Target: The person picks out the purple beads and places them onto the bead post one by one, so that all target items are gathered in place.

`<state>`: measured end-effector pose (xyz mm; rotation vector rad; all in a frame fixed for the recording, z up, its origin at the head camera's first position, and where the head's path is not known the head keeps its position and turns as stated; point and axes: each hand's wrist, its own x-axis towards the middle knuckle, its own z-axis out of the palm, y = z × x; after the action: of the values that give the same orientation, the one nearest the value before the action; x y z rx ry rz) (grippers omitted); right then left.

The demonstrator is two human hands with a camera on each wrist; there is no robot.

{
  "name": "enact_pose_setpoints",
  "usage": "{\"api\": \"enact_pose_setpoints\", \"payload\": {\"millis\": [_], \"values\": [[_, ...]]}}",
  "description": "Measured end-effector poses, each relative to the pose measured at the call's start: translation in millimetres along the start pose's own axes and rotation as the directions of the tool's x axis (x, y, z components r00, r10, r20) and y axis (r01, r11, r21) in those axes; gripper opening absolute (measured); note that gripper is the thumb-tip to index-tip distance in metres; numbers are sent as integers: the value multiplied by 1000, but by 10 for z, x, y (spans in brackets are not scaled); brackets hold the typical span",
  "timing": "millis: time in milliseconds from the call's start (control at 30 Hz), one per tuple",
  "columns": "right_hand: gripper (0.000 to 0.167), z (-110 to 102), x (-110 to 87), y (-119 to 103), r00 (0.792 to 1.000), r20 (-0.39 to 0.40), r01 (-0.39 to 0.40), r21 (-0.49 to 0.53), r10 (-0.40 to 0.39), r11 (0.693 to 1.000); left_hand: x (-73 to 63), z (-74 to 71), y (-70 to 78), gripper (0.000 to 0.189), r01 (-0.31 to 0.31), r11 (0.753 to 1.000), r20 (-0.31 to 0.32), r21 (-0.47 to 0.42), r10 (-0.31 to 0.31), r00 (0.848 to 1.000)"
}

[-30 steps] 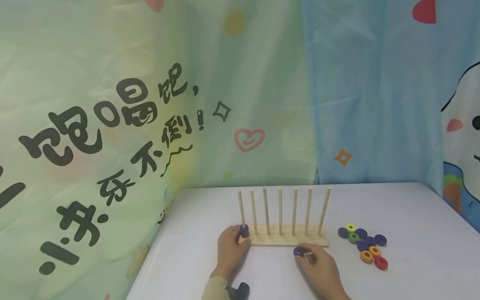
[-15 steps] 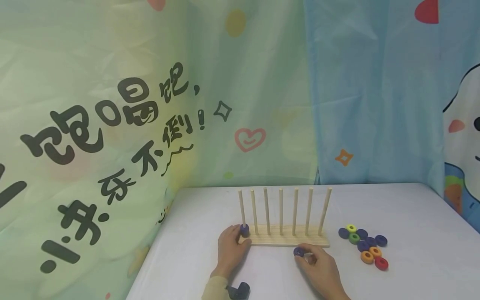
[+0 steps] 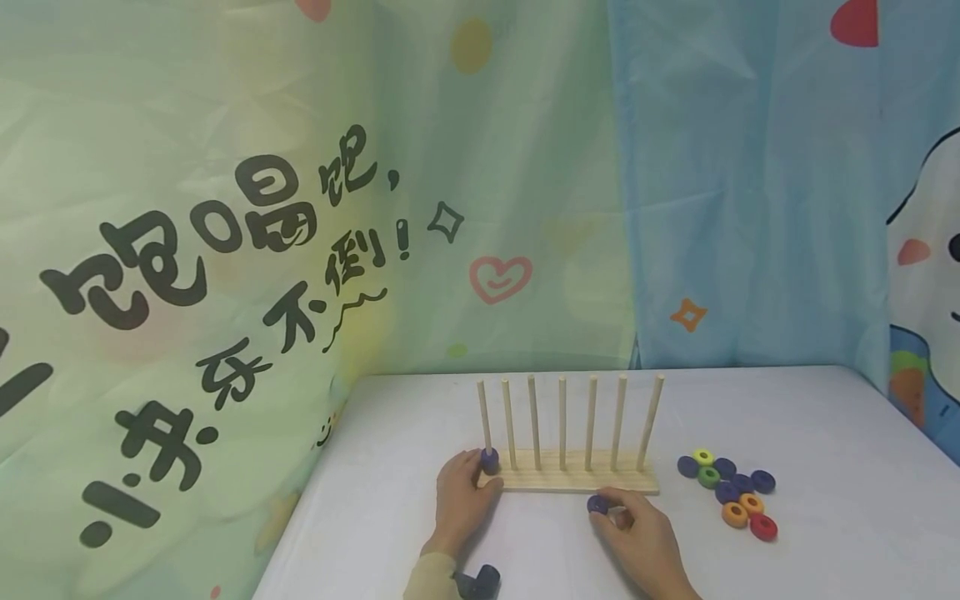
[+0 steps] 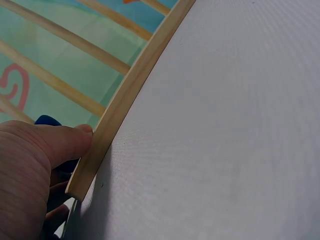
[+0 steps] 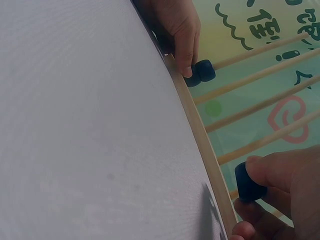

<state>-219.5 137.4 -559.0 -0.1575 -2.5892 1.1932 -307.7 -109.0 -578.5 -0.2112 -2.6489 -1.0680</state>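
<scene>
A wooden peg rack (image 3: 570, 482) with a row of upright pegs stands on the table. My left hand (image 3: 462, 498) grips its left end, the thumb (image 4: 75, 140) against the front edge and the other fingers round the end. Dark blue rings (image 3: 490, 462) sit low on the leftmost peg, beside that hand; two of them show stacked in the right wrist view. My right hand (image 3: 643, 533) pinches another dark blue ring (image 5: 248, 182) between thumb and fingertips, in front of the rack's right part. The other pegs carry no rings.
Loose rings lie right of the rack: several dark blue ones (image 3: 762, 481), a yellow (image 3: 702, 457), a green (image 3: 708, 477), orange ones (image 3: 735, 515) and a red (image 3: 763, 527). A printed curtain (image 3: 525, 167) hangs behind the white table (image 3: 825, 417).
Both hands stay in place with the same holds. The head view has shifted very slightly.
</scene>
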Motion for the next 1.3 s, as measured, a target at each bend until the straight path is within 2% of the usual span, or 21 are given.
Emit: {"api": "enact_pose_setpoints", "payload": {"millis": [400, 733, 933, 1167, 1300], "values": [[35, 6, -8, 3, 1000, 10, 4, 9, -4, 1000, -6, -16, 2, 48, -16, 1000, -9, 6, 16, 1000], [33, 37, -20, -18, 996, 71, -48, 15, 47, 999, -7, -34, 23, 46, -25, 1000, -10, 0, 25, 1000], [34, 53, -22, -36, 996, 76, -49, 7, 48, 999, -7, -20, 6, 46, -22, 1000, -10, 6, 22, 1000], [33, 71, -58, -82, 992, 111, -68, 57, 61, 996, -19, -22, -2, 48, -48, 999, -35, 6, 48, 998], [31, 98, -100, -116, 992, 119, -41, 84, 31, 996, -16, -24, -5, 48, -42, 999, -25, 0, 42, 999]]}}
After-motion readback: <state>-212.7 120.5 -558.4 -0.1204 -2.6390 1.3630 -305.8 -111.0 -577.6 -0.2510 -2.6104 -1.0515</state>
